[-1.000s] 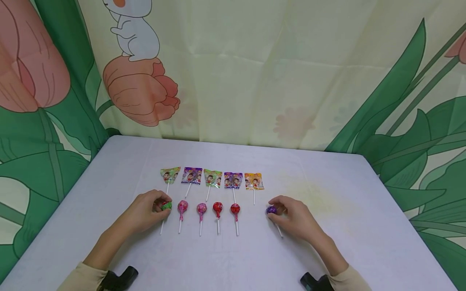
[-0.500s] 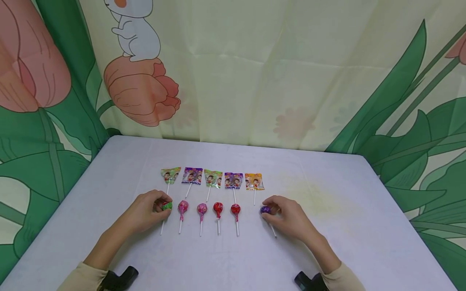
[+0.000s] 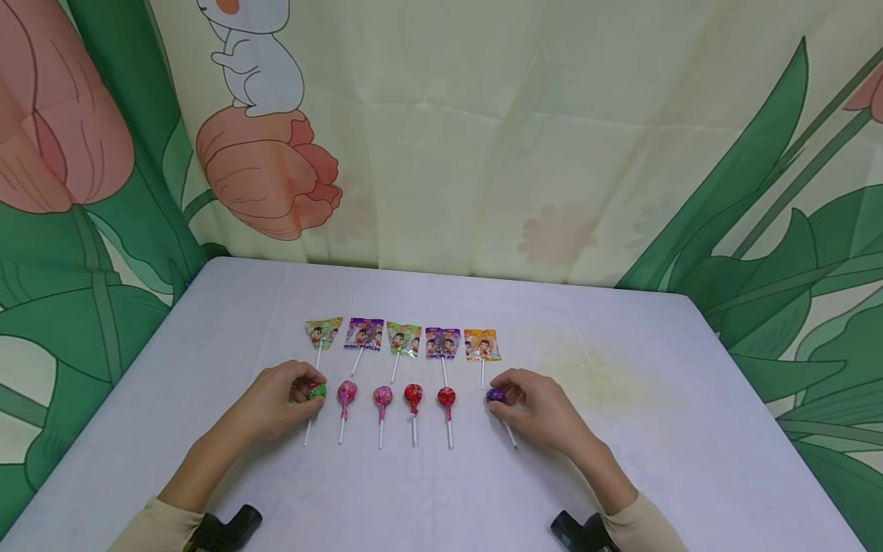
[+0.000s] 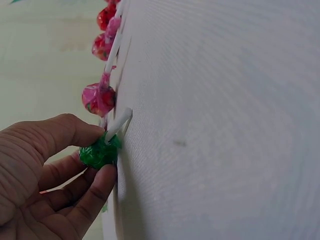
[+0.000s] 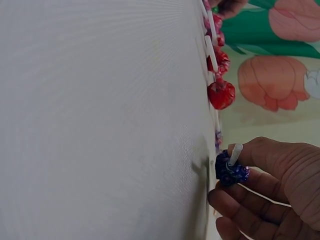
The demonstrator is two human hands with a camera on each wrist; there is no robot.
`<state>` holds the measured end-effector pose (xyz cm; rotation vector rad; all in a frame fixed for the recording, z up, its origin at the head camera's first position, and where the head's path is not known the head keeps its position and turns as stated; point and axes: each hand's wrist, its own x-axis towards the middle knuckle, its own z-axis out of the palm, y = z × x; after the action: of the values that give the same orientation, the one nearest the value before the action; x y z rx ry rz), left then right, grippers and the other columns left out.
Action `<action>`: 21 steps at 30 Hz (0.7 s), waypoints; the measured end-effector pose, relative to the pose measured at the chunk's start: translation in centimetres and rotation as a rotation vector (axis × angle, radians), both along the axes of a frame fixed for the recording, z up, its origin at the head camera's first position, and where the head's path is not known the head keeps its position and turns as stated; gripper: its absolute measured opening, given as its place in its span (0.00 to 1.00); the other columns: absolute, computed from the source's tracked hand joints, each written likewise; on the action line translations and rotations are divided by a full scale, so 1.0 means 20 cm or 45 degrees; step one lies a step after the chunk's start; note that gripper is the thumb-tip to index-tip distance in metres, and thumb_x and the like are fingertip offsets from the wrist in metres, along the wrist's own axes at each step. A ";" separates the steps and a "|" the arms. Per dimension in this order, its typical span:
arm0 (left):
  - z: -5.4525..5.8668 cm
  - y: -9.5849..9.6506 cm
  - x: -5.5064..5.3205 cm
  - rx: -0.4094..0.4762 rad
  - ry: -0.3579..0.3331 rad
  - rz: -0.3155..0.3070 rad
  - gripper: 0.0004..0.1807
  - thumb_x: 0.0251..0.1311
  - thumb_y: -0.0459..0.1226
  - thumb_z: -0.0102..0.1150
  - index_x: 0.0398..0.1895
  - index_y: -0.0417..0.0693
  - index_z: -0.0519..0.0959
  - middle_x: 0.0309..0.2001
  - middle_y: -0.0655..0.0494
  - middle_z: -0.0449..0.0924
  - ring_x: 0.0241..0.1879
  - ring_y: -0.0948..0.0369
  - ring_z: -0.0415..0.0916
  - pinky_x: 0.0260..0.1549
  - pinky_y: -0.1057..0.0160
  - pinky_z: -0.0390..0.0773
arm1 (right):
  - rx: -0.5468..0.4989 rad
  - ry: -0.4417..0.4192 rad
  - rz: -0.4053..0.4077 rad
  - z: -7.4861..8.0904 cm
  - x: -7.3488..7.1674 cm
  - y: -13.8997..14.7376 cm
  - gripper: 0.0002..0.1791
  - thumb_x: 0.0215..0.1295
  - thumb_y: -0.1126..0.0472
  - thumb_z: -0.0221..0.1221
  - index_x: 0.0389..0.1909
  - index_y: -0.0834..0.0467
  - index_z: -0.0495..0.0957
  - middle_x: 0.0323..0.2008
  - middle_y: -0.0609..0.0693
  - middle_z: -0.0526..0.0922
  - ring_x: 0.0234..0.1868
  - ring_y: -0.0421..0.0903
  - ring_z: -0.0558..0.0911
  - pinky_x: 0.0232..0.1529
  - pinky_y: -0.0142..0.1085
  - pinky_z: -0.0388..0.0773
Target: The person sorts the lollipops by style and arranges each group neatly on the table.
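My left hand [image 3: 279,399] pinches the head of a green-wrapped lollipop [image 4: 99,153] at the left end of the front row; its white stick points toward me. On the other side, my right hand [image 3: 541,406] holds a purple-wrapped lollipop [image 5: 231,169] between thumb and fingers, its stick slanting down to the right. Between the hands lie two pink lollipops [image 3: 347,392] and two red lollipops [image 3: 446,397], side by side with sticks toward me. The nearest of these to the right hand is a red one, a short gap away.
Behind them runs a row of flat-packed lollipops: green [image 3: 323,332], purple [image 3: 364,333] and orange [image 3: 482,344] wrappers. All lie on a white-covered table [image 3: 621,460]. A printed curtain [image 3: 441,138] hangs behind its far edge.
My right hand has moved left with the purple lollipop, closer to the red one at the row's end. The left hand stays in place on the green lollipop.
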<state>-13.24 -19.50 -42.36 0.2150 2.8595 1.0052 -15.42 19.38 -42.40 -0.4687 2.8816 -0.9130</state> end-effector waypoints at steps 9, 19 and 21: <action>0.00 0.00 0.00 0.013 0.031 -0.018 0.14 0.56 0.31 0.72 0.45 0.38 0.82 0.37 0.54 0.78 0.35 0.60 0.73 0.32 0.66 0.80 | -0.008 0.015 0.019 0.01 0.00 -0.03 0.14 0.59 0.61 0.73 0.46 0.55 0.84 0.38 0.41 0.84 0.39 0.40 0.80 0.46 0.40 0.82; -0.01 0.00 0.01 0.013 0.028 -0.003 0.14 0.56 0.31 0.72 0.45 0.38 0.82 0.37 0.54 0.78 0.35 0.60 0.73 0.33 0.65 0.81 | -0.013 0.047 0.055 0.01 0.00 -0.05 0.11 0.60 0.61 0.72 0.42 0.54 0.84 0.36 0.41 0.84 0.37 0.38 0.80 0.45 0.41 0.81; -0.01 0.00 0.01 0.013 0.034 -0.007 0.14 0.56 0.31 0.72 0.45 0.38 0.82 0.37 0.54 0.78 0.35 0.60 0.73 0.32 0.65 0.80 | -0.006 0.052 0.064 0.00 0.00 -0.06 0.11 0.60 0.61 0.72 0.42 0.54 0.84 0.36 0.41 0.84 0.37 0.39 0.81 0.45 0.41 0.81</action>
<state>-13.04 -19.46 -42.46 0.2389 2.8768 1.0240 -15.45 18.24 -42.36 -0.5642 2.8898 -0.9131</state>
